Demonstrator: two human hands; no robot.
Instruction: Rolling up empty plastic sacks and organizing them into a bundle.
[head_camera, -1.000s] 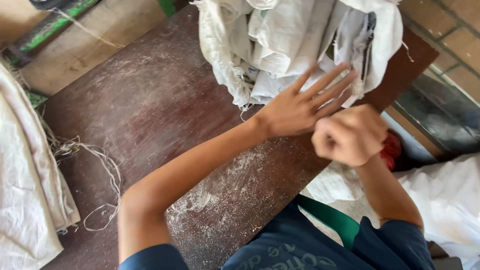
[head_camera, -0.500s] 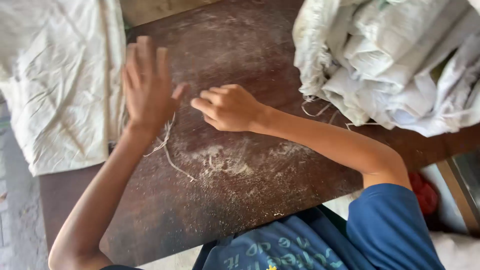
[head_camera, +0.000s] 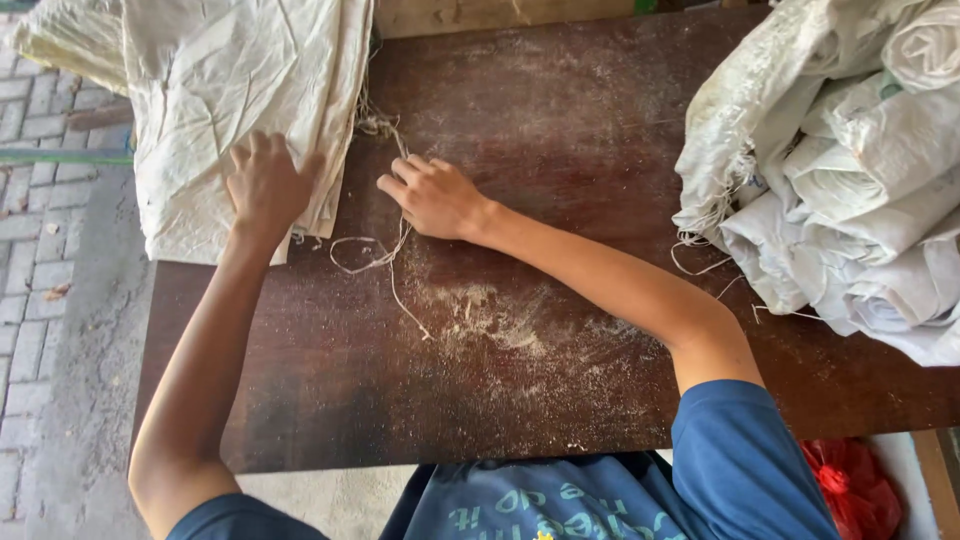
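While under the left hand (head_camera: 262, 185), flattened white sacks (head_camera: 240, 100), table's left edge.

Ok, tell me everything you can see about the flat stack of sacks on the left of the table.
The stack of sacks is off-white, woven-looking, creased and dusty. It lies flat on the dark wooden table, its left part hanging past the table's left edge over the paving. Frayed loose threads trail from its right edge onto the wood. The left hand rests flat on its lower part; the right hand, fingers curled, sits beside it at those threads.
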